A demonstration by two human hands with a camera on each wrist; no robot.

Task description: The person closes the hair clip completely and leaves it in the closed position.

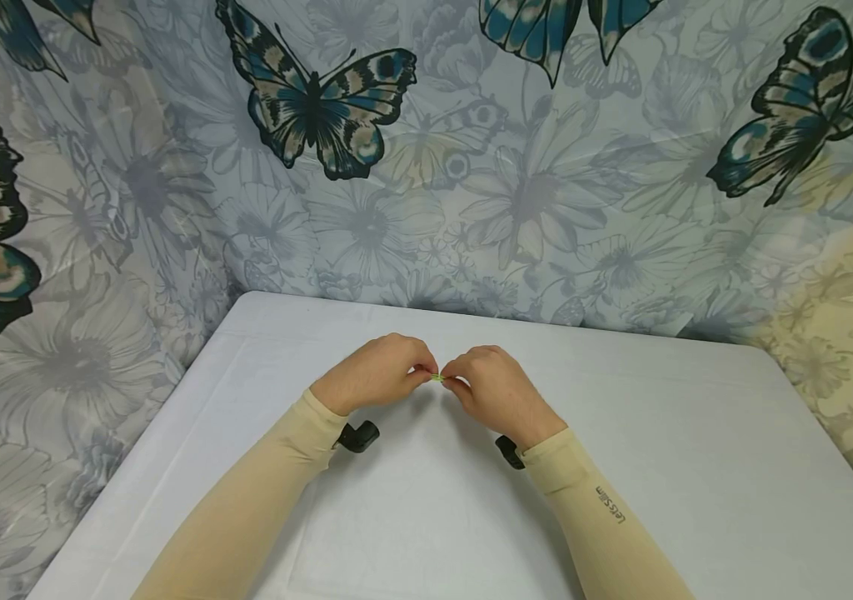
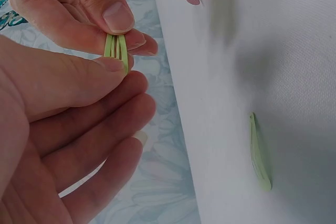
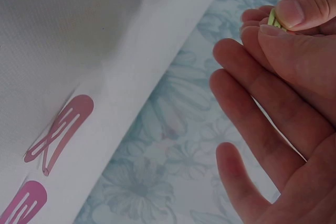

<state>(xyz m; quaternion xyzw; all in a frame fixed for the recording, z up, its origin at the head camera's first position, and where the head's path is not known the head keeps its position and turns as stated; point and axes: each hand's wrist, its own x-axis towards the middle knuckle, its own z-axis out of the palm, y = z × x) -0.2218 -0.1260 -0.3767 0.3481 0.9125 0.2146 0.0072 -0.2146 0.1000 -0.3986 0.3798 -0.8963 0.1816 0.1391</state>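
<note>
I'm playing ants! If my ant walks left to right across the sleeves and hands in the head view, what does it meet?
Left sleeve → left hand → green clip → right hand → right sleeve.

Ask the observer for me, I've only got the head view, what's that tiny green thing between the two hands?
Observer: The left wrist view shows it's a green hair clip with long slots.
Operator: Okay, any more green ones? I see none on the table.
Observer: Yes, a second green clip lies on the white table, also in the left wrist view.
Operator: And other colors?
Observer: Pink. The right wrist view shows two pink clips near the table's edge.
</note>
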